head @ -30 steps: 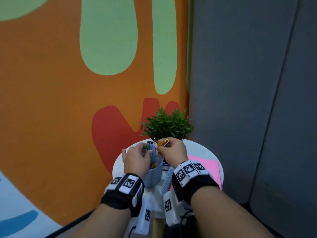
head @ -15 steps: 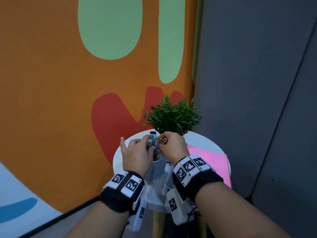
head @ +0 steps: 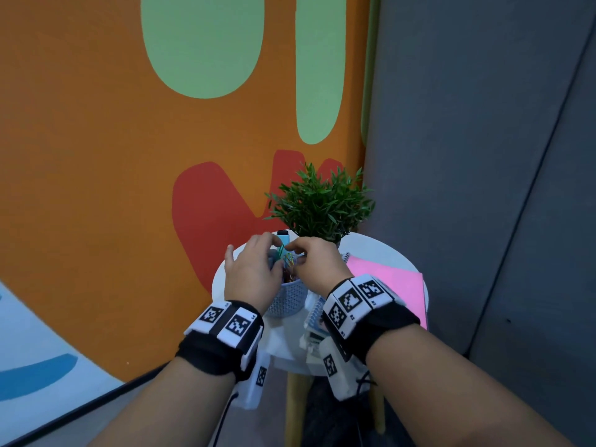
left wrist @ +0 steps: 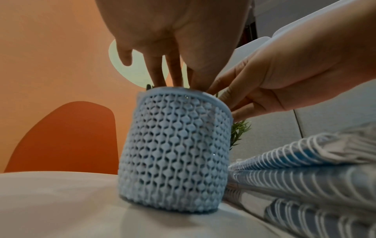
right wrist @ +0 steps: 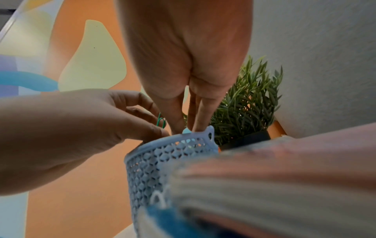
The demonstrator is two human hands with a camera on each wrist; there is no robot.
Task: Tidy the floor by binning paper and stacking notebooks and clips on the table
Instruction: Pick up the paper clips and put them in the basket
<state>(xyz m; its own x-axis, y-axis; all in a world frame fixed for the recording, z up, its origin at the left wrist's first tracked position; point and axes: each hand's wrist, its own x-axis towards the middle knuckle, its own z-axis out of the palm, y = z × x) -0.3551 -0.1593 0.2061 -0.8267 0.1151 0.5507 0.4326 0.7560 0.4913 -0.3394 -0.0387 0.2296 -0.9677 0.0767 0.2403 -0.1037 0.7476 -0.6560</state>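
A light blue mesh cup (head: 288, 300) stands on the small round white table (head: 383, 253), with coloured paper clips (head: 289, 262) in its mouth. Both hands hover over it. My left hand (head: 277, 250) pinches a green paper clip (right wrist: 161, 121) just above the rim. My right hand (head: 295, 253) points thumb and fingers down into the cup (right wrist: 162, 161) with yellow clips pinched between them; its tips are hidden behind the rim. A pink notebook (head: 387, 280) lies to the right, and spiral notebooks (left wrist: 305, 177) are stacked beside the cup.
A potted green plant (head: 322, 204) stands right behind the cup, close to my fingers. The table sits in a corner between an orange painted wall and a grey padded panel (head: 483, 156). A marker cap (head: 283, 233) sticks up from the cup's far side.
Both hands have come lower over the cup. The right hand has brought its yellow clips down from above the rim into the cup's mouth.
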